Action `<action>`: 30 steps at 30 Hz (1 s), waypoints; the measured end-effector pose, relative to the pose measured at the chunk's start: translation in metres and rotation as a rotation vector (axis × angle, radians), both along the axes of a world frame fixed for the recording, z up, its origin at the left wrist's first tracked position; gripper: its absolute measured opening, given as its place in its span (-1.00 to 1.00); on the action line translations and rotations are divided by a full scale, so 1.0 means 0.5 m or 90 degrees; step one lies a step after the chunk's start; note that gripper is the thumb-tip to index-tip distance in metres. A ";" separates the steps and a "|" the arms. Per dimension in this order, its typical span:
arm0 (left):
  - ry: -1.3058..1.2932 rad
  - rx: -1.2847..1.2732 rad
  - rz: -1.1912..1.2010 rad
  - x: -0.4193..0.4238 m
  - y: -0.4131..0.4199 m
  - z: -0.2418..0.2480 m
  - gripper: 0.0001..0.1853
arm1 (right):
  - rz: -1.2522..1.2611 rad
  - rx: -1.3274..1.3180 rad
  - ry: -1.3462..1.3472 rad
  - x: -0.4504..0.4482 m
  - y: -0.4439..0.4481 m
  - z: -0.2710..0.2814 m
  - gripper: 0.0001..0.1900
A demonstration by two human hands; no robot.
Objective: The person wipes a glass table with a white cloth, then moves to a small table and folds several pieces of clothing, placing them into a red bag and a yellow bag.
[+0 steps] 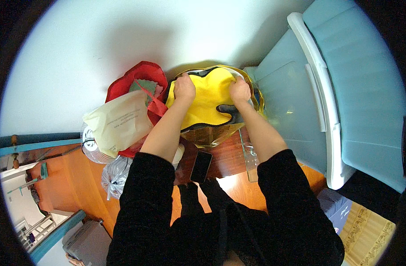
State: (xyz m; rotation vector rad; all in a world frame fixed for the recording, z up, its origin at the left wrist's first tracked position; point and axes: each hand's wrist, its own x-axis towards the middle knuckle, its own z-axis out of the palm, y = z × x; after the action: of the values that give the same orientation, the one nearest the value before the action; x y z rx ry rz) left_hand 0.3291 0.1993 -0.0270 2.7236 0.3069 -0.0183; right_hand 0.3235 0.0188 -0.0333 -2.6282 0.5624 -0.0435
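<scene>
A yellow cloth [206, 99] with black edging and a grey underside spreads between my two hands. My left hand [184, 88] grips its left part, fingers curled over the fabric. On the other side, my right hand [240, 90] pinches the upper right part. A grey-backed corner folds over at the lower right. Beneath and around the cloth is a shiny yellow, partly see-through bag [209, 136], resting on a dark reddish-brown wooden tabletop [223, 158]. What lies inside the bag under the cloth is hidden.
A black phone [201, 166] lies near the table's front edge. Left stand a red bag [136, 73], a cream bag [123, 119] bearing writing, a fan [90, 141] and a tied plastic bag [114, 176]. Right are a glass piece [249, 159] and blue storage bins [289, 99].
</scene>
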 end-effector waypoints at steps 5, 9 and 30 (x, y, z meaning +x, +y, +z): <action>-0.211 -0.268 -0.044 -0.038 -0.033 0.125 -0.78 | 0.043 0.360 -0.362 -0.013 -0.038 0.036 -0.83; -0.612 -0.459 -0.095 -0.108 -0.020 0.208 -0.72 | 0.080 0.600 -0.638 -0.101 -0.031 0.174 -0.88; -0.053 0.008 -0.273 -0.035 -0.068 0.043 -0.65 | 0.297 -0.115 -0.078 -0.008 0.051 0.048 -0.71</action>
State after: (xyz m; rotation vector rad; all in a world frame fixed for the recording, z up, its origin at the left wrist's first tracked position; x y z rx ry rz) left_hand 0.3115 0.1655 -0.0055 2.7390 -0.3038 -0.0231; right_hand 0.3197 0.0444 -0.0095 -2.8401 -0.1076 -0.1122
